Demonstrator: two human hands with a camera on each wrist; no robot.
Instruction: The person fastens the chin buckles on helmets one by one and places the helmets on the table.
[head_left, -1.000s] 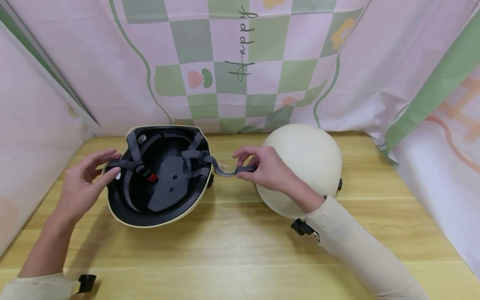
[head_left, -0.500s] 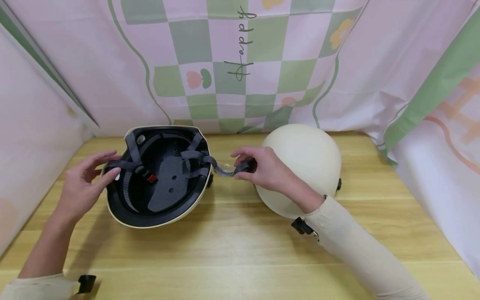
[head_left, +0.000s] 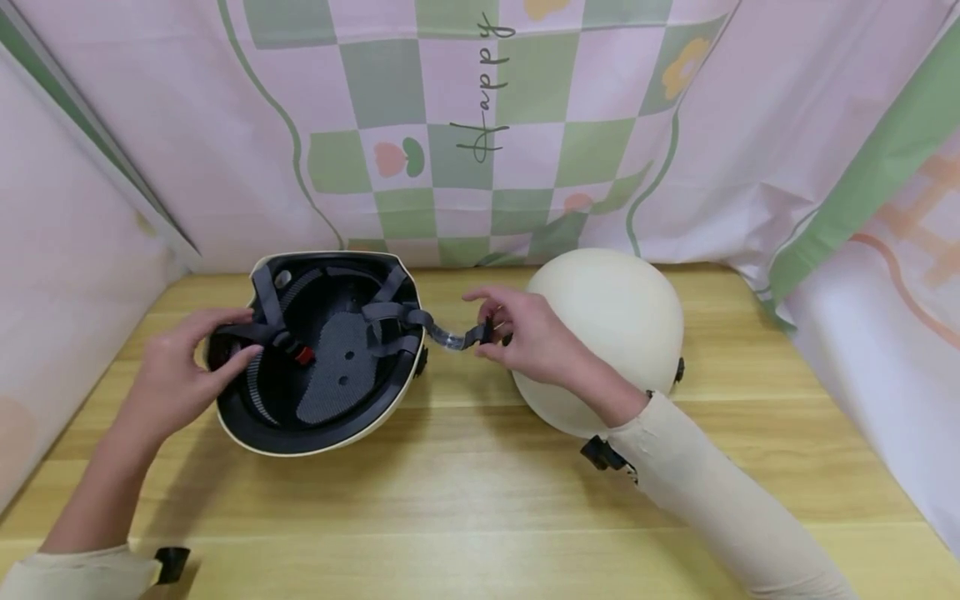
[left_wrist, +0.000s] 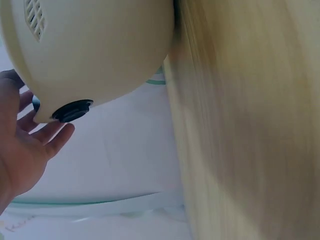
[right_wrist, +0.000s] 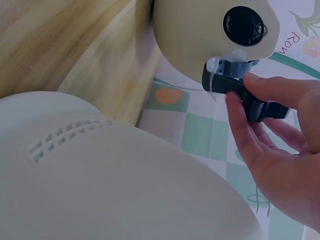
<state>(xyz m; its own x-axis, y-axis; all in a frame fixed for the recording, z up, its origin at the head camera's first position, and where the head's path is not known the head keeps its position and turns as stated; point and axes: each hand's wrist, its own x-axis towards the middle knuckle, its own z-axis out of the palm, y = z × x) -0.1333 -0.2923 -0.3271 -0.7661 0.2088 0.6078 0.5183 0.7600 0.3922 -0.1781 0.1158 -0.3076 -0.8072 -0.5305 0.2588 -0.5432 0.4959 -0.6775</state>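
Note:
A cream helmet (head_left: 352,432) lies with its black-padded inside facing up, left of the middle in the head view. My left hand (head_left: 176,358) holds its left rim, with thumb and fingertips over the inside edge by the dark strap there. A red-tipped buckle (head_left: 303,356) lies inside the helmet. From the right side a grey chin strap (head_left: 453,340) with a clear plastic wrap stretches out. My right hand (head_left: 540,337) pinches its end, where black buckle hardware (right_wrist: 253,107) shows in the right wrist view.
A second cream helmet (head_left: 622,308) sits dome up on the wooden table (head_left: 420,517), just under and behind my right hand. A patterned cloth (head_left: 540,158) hangs behind the table, with more cloth at both sides.
My left hand has moved slightly right, its thumb and fingers farther over the rim. My right hand has shifted its fingers on the strap end. Both helmets have stayed in place.

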